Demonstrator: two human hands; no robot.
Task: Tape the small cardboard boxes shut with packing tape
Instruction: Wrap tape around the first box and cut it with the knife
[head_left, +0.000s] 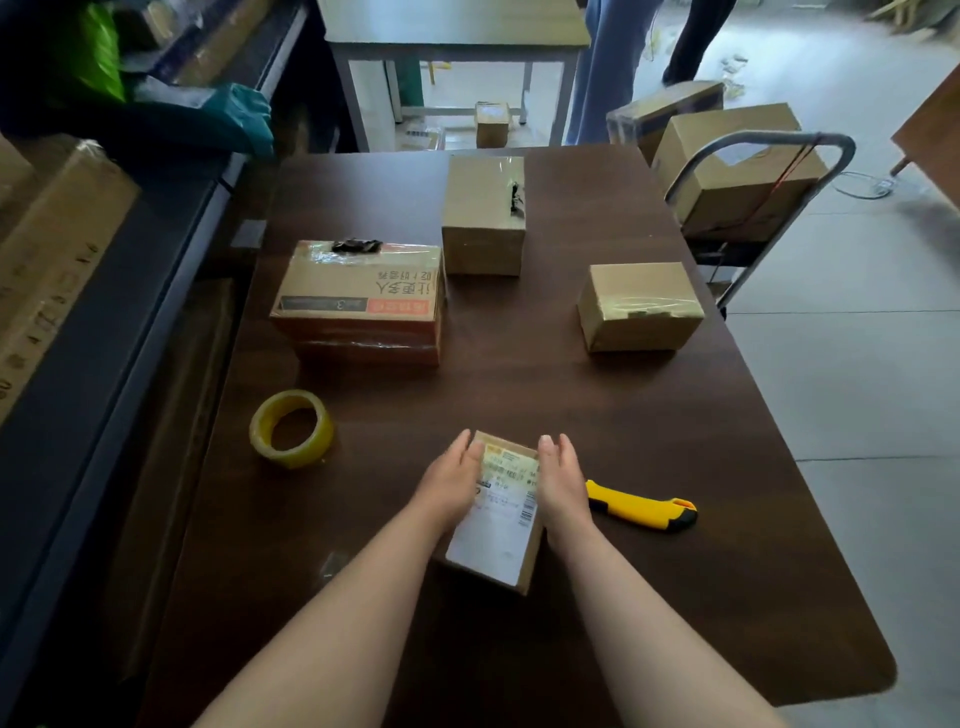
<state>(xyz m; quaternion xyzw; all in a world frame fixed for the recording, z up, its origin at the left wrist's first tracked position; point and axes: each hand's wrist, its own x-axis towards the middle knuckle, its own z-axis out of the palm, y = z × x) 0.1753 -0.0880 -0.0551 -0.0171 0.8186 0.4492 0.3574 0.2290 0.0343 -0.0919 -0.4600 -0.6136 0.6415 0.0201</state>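
At near centre of counter (519, 389): small box (498, 525), label up, long axis near-to-far. Left hand (454, 478) and right hand (561, 480) flank its far end, fingers straight, palms against sides. Tape roll (291, 428) lies left, slightly farther; left hand nearer. Knife (641, 506) just right of right hand.

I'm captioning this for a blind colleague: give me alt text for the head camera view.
A left hand and right hand press against the sides of a small labelled cardboard box on a dark table. A packing tape roll lies to its left, a yellow utility knife to its right; a printed carton and two plain taped boxes sit farther back.
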